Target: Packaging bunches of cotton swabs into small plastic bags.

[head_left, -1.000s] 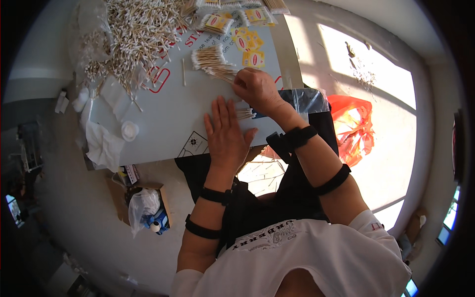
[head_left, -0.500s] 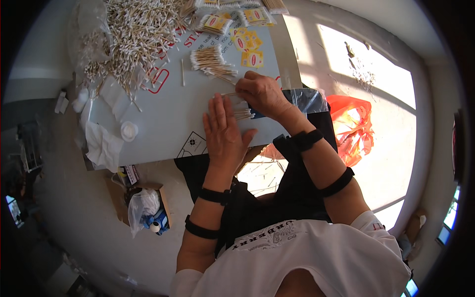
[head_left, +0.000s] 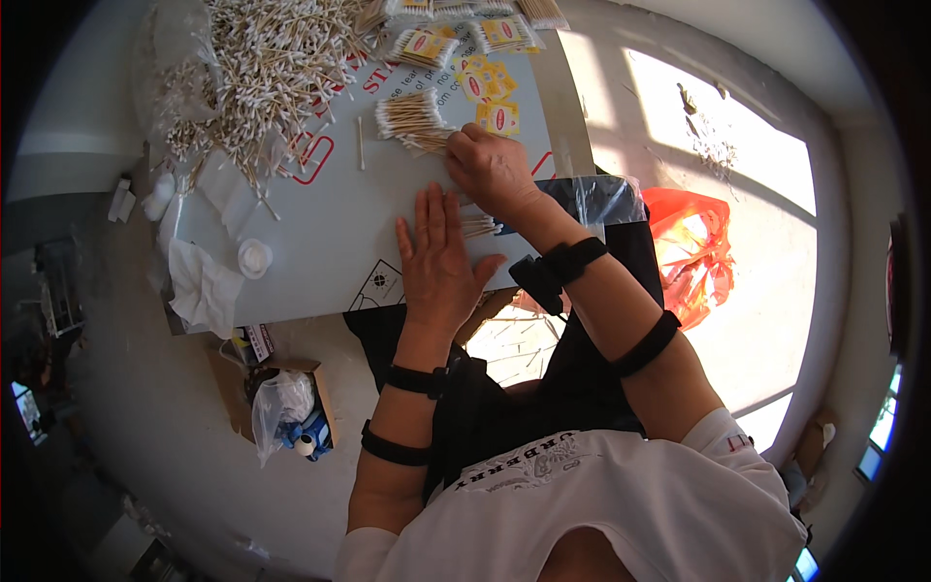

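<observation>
My left hand (head_left: pixel 438 257) lies flat on the grey tabletop (head_left: pixel 320 233), fingers stretched out and close together. Beside it, several cotton swabs (head_left: pixel 479 225) stick out to the right, their white tips near a dark blue piece; the palm may cover the rest. My right hand (head_left: pixel 492 173) is closed, its fingertips at the lower right end of a small stack of cotton swabs (head_left: pixel 409 116). Whatever those fingers pinch is hidden. One single swab (head_left: pixel 361 144) lies to the left of the stack.
A large heap of loose swabs (head_left: pixel 276 78) fills the far left. Packed swab bundles (head_left: pixel 425 46) and yellow labels (head_left: pixel 497 118) lie at the back right. White tissue (head_left: pixel 204 286) and a round white container (head_left: pixel 254 258) sit front left. A red plastic bag (head_left: pixel 690 257) hangs at the right.
My right hand has moved up and left, from beside my left fingertips to the end of the swab stack. My left hand stays almost in place.
</observation>
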A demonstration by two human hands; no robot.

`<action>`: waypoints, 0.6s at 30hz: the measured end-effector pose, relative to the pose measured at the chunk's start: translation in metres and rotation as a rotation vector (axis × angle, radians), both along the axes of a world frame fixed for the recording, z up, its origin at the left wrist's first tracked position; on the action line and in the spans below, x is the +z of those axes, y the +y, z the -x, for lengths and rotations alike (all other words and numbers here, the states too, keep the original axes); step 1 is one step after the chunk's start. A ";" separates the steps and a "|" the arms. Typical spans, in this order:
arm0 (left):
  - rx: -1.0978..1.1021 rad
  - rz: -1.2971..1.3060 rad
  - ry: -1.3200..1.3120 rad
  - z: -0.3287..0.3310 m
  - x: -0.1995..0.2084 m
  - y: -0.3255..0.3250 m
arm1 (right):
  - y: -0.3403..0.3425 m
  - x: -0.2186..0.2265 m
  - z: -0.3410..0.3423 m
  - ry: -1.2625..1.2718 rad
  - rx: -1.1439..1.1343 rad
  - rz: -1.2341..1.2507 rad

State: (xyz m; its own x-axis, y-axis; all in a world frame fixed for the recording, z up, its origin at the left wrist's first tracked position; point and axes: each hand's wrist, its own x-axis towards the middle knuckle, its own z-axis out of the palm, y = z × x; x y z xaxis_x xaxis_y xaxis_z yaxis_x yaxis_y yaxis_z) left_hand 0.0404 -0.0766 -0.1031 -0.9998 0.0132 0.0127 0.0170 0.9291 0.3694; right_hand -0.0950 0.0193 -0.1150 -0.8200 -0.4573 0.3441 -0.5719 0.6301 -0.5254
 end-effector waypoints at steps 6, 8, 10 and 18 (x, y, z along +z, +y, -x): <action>0.002 0.007 0.003 -0.001 -0.001 -0.001 | 0.011 0.002 0.001 -0.011 0.118 0.010; 0.006 0.013 -0.002 -0.001 -0.001 -0.002 | 0.017 0.008 -0.002 -0.002 0.144 -0.007; 0.002 0.000 0.061 0.000 0.001 -0.004 | 0.022 0.013 -0.003 0.002 0.230 -0.105; -0.028 -0.016 0.025 0.003 -0.002 -0.007 | 0.023 0.015 0.005 -0.151 0.190 0.095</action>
State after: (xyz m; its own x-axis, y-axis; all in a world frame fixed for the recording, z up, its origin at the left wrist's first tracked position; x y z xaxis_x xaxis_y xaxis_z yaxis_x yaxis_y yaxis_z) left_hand 0.0370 -0.0836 -0.1048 -0.9984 0.0410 0.0382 0.0526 0.9220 0.3836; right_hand -0.0996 0.0419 -0.0996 -0.7677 -0.5796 0.2734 -0.5860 0.4622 -0.6655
